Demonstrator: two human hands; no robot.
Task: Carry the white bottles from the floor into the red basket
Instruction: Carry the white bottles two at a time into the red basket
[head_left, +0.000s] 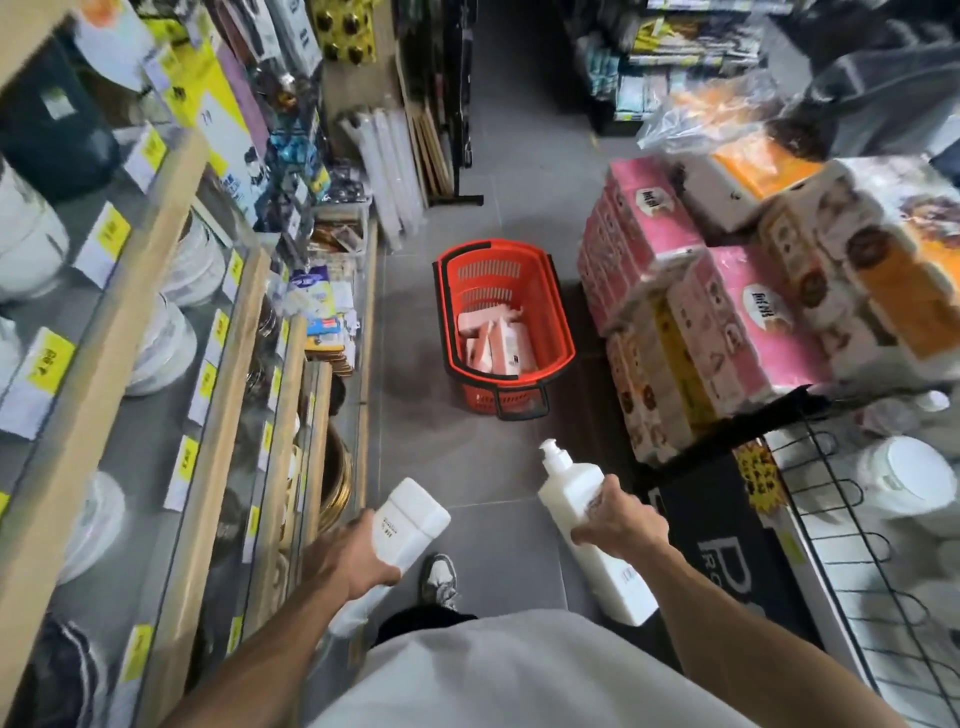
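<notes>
Left hand (349, 558) grips flat-capped white bottle (410, 519), right hand (615, 522) grips white pump bottle (576, 493), both lower frame. Red basket (506, 249) on floor mid-frame, white-pink packs (493, 340) inside.

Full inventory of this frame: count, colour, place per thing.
basket: one, red, on the aisle floor
packs: several, white and pink, inside the basket
capped bottle: one, white, held low left of centre
pump bottle: one, white, held low right of centre
tissue packs: many, pink and orange, stacked right of the basket
shelves: one run, wood-edged with yellow tags, left
wire rack: one, black, lower right
shoe: one, grey-white, on the floor
left hand: one, grips the capped bottle
right hand: one, grips the pump bottle
</notes>
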